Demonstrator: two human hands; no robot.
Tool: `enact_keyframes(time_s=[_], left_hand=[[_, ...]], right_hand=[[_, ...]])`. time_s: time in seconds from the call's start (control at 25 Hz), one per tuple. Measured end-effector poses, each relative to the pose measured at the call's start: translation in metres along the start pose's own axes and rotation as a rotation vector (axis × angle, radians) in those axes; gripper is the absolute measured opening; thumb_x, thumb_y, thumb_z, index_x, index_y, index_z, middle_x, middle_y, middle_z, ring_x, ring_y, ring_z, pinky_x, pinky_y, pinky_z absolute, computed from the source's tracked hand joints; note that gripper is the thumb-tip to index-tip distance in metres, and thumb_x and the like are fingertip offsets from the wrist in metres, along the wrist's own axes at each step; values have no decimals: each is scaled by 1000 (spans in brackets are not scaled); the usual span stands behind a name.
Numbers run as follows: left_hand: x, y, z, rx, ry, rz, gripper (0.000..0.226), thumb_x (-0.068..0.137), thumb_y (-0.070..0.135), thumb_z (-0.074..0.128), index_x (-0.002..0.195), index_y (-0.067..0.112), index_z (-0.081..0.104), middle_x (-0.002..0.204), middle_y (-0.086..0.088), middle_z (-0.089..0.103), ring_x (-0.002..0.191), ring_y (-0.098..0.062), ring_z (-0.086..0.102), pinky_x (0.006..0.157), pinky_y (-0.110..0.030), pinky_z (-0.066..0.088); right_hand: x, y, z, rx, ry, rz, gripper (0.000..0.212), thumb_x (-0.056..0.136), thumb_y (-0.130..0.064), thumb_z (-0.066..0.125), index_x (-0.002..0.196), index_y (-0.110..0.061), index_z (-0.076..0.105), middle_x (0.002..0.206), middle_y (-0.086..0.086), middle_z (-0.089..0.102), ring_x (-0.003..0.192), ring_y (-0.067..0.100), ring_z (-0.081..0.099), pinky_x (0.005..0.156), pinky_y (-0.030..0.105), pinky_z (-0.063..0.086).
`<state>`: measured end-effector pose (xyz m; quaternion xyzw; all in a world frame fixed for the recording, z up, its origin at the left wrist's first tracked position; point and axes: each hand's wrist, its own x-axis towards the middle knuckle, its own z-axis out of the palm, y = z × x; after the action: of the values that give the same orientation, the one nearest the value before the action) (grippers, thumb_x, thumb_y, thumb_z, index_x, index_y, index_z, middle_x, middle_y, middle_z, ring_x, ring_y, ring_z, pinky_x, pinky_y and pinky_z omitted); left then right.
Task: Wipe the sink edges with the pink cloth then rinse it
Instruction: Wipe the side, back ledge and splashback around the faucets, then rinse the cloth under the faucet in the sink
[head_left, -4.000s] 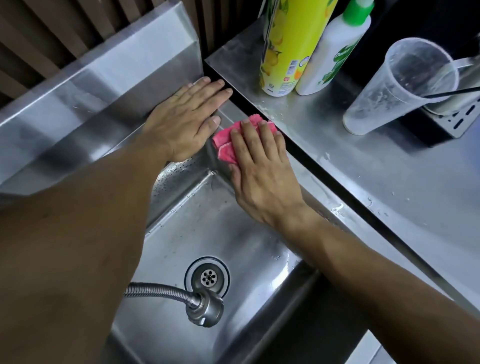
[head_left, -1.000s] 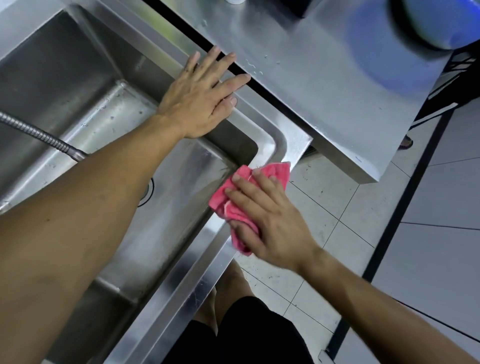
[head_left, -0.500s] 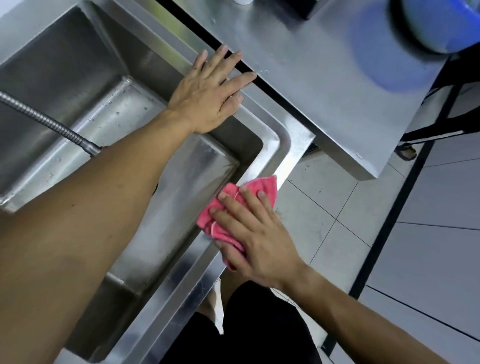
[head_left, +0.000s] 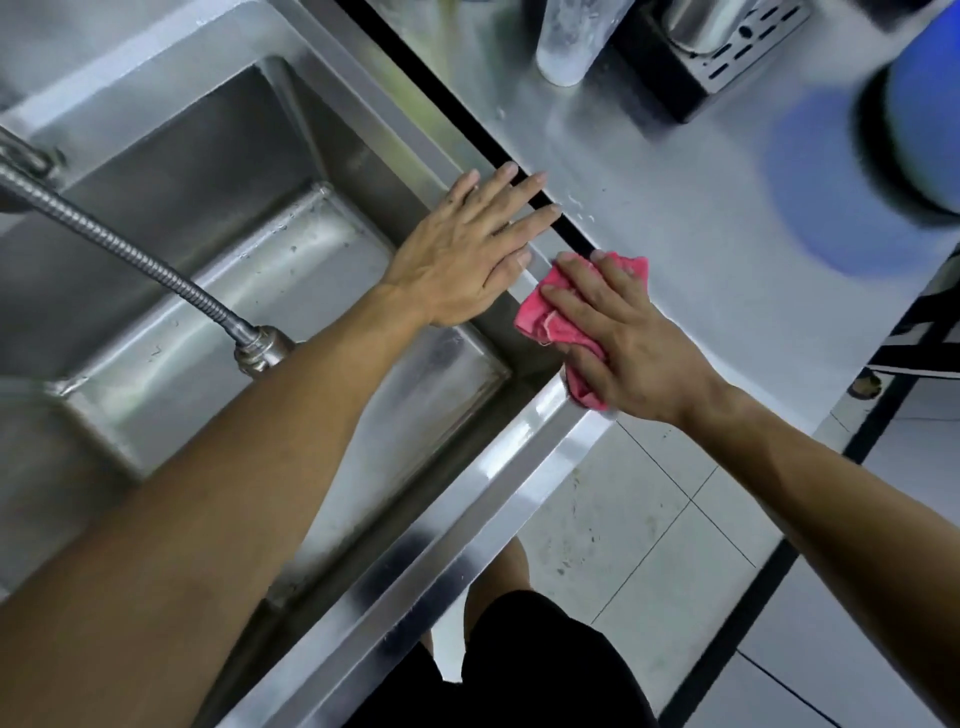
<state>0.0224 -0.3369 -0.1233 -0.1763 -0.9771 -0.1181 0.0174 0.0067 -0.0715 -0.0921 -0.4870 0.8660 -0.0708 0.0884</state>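
The pink cloth (head_left: 545, 319) lies crumpled on the right rim of the steel sink (head_left: 467, 525), near its front right corner. My right hand (head_left: 623, 332) presses flat on top of the cloth and covers most of it. My left hand (head_left: 467, 260) rests flat with fingers spread on the same right rim, just behind the cloth and close to it. Only the cloth's left and far edges show past my fingers.
A flexible metal faucet hose (head_left: 156, 270) hangs over the basin. A steel counter (head_left: 701, 234) to the right carries a clear plastic cup (head_left: 566, 36), a black and silver holder (head_left: 722, 47) and a blue round container (head_left: 919, 114). Tiled floor (head_left: 649, 535) lies below.
My right hand has slid the pink cloth from the front rim around the corner and up the right rim, toward my left hand. My left hand stays planted on the rim.
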Motion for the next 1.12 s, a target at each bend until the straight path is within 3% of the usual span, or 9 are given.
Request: enact_keyframes(time_s=[0.12, 0.24, 0.44, 0.52, 0.64, 0.8, 0.96, 1.04, 1.12], left_hand=[[-6, 9, -2, -164, 79, -127, 56, 105, 26, 31, 161, 19, 33, 169, -5, 28, 158, -28, 18, 129, -49, 13], [-37, 29, -22, -487, 284, -494, 52, 102, 14, 40, 153, 14, 47, 159, -2, 47, 152, -24, 35, 125, -45, 27], [-152, 57, -76, -599, 524, -807, 33, 97, 9, 56, 123, 20, 74, 119, 11, 74, 109, -4, 68, 96, -19, 51], [-201, 43, -91, -599, 690, -1030, 29, 96, 11, 57, 110, 27, 77, 103, 19, 77, 98, 0, 71, 89, -17, 53], [-252, -6, -105, -572, 892, -1380, 26, 100, 15, 56, 109, 32, 73, 93, 25, 75, 82, 7, 66, 81, -22, 53], [-236, -86, -113, -539, 817, -1440, 31, 100, 34, 57, 130, 28, 61, 107, 11, 70, 78, 5, 63, 83, -32, 55], [-192, -126, -118, -581, 620, -1501, 35, 99, 47, 52, 127, 27, 58, 112, 7, 71, 99, -20, 67, 85, -35, 50], [-184, -124, -115, -503, 600, -1488, 31, 98, 46, 52, 119, 24, 60, 107, 6, 71, 92, -22, 66, 77, -33, 45], [-185, -125, -107, -448, 670, -1495, 37, 104, 47, 42, 115, 19, 63, 106, 1, 75, 92, -26, 67, 74, -32, 42]], right_hand=[[33, -4, -1, 13, 80, -39, 55, 108, -36, 43, 155, -6, 45, 165, 19, 34, 154, 41, 28, 126, 60, 23], [65, -15, -14, 190, 142, -55, 46, 107, -24, 53, 151, -8, 51, 159, 13, 46, 151, 33, 38, 125, 52, 31], [128, -71, -61, 689, -3, -75, 31, 106, -21, 59, 136, -19, 63, 120, -5, 71, 115, 8, 63, 105, 26, 47], [157, -98, -67, 716, -9, -151, 27, 106, -21, 59, 132, -16, 65, 113, -5, 69, 112, 6, 59, 105, 22, 43], [192, -128, -73, 820, -147, -235, 23, 107, -18, 56, 129, -15, 65, 85, -2, 72, 85, 5, 66, 82, 10, 48], [219, -141, -56, 814, -323, -249, 18, 108, -15, 52, 122, -13, 64, 72, 2, 67, 59, 9, 66, 64, 16, 53], [240, -146, -36, 693, -254, -344, 23, 106, -11, 56, 120, -24, 69, 105, 3, 64, 85, 11, 68, 85, 11, 51], [247, -146, -30, 676, -244, -345, 31, 106, -15, 56, 116, -43, 66, 97, 4, 67, 92, 8, 65, 88, 15, 50], [249, -145, -21, 684, -248, -304, 24, 107, -18, 56, 117, -33, 69, 95, 4, 65, 85, 7, 66, 88, 25, 54]])
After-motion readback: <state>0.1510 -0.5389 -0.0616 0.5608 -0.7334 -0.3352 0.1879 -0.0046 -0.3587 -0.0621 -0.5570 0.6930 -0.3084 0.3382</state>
